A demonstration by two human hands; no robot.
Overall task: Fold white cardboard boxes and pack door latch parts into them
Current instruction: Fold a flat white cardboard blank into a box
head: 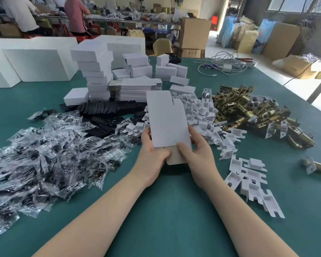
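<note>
Hands meet at the lower edge of a flat white box blank (168,119), which we hold upright over the green table (174,210), tilted slightly away from us. Our left hand (152,154) grips the blank's lower left corner, fingers curled behind the card and the thumb folded over the front near the brown underside flap (174,158) that shows below the white face. Our right hand (196,151) pinches the lower right side, thumb (183,148) pressed flat on the front face and the other fingers wrapped around the right edge behind it. Neither hand is spread; both are closed on the card. The blank is not yet folded into a box; a slot is cut into its upper right edge.

Behind the blank lies a stack of flat blanks (135,89), and to its left stands a leaning tower of folded white boxes (95,71), with more folded boxes (167,71) scattered just beyond. Right of the blank, a heap of brass latch parts (248,110) rests on the table, with one latch (317,166) lying apart near the right edge. Between the heap and our hands lie small white card inserts (198,112), and a further scatter of them (248,179) runs beside our right forearm. To our left spreads a wide pile of clear plastic bags (44,151) with dark pieces inside, touching a row of black plates (104,110) behind it.
</note>
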